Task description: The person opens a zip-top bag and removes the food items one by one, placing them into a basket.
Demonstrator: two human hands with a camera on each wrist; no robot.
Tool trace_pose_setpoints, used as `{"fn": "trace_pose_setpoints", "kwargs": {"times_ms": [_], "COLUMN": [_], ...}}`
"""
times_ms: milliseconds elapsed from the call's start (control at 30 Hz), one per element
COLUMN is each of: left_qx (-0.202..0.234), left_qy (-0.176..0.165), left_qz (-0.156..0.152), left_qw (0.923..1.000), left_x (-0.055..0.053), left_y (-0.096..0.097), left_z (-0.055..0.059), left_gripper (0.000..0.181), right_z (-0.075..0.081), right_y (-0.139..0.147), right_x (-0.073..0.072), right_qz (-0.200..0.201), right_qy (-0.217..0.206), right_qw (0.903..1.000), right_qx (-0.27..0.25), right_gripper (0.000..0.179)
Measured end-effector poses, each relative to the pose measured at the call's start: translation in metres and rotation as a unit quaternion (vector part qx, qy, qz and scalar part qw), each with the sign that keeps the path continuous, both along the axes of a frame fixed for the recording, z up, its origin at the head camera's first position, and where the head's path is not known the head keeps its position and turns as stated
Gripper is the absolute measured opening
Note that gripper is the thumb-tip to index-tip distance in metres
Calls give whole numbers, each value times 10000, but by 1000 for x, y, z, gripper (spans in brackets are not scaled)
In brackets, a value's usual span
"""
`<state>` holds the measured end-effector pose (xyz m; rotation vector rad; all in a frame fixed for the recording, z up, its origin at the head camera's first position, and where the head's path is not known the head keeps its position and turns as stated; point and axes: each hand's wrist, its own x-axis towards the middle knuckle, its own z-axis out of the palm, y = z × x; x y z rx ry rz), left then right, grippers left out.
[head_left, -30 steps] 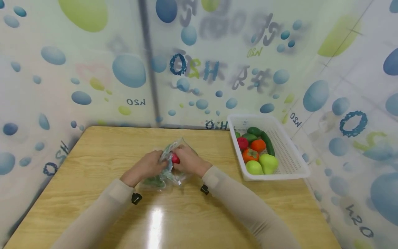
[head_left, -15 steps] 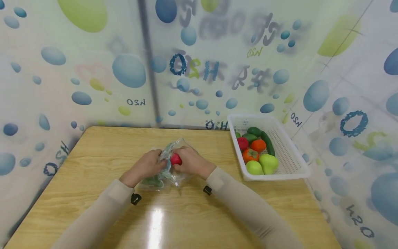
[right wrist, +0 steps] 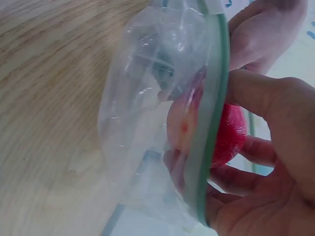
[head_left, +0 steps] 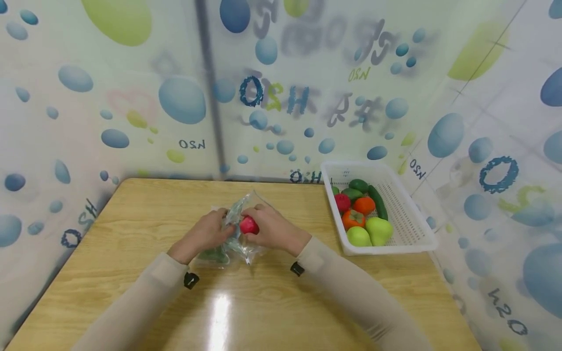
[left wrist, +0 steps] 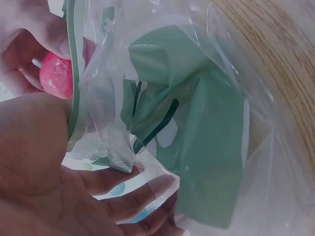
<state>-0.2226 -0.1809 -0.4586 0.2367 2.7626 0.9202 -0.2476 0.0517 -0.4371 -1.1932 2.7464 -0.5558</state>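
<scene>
A clear zip-lock bag point(head_left: 215, 257) with green printing lies on the table between the hands. My left hand point(head_left: 204, 235) grips the bag's left side near its mouth. In my right hand point(head_left: 275, 230) is a round red fruit point(head_left: 249, 224), held between thumb and fingers at the bag's opening. The right wrist view shows this fruit point(right wrist: 230, 135) partly behind the green zip strip point(right wrist: 219, 93), with part of it seen through the clear plastic. In the left wrist view, left-hand fingers point(left wrist: 133, 199) lie against the bag point(left wrist: 211, 142).
A white perforated basket point(head_left: 408, 214) stands on the right, holding several fruits and vegetables: a persimmon point(head_left: 353, 220), a green pear point(head_left: 379, 230), a cucumber point(head_left: 378, 202). The wooden table point(head_left: 145, 214) meets a patterned wall point(head_left: 175, 58) behind and at the sides.
My right hand has shifted slightly to the right, and more of the red fruit shows. The left hand keeps hold of the bag in nearly the same place.
</scene>
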Motion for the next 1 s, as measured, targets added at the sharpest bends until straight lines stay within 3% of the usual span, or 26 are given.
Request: {"fn": "trace_pose_setpoints", "kwargs": {"times_ms": [500,733,1000], "left_qx": [-48,-114,8], "left_qy": [169,184,114], "left_qz": [106,150,161], "left_qw": [9998,9997,9998], "left_x": [5,4,10], "left_y": [-1,-1,-4], "left_z": [3,5,3], "left_gripper": [82,85,87], "right_z": [31,46,58], "right_y": [23,42,69], "right_x": [14,20,27], "right_qz": [-245,-376,-603], "right_qy": [-81,153,319], "right_qw": [9991,9976,9957], "right_qx": [-338,-557,-624], "right_gripper": [56,57,58]}}
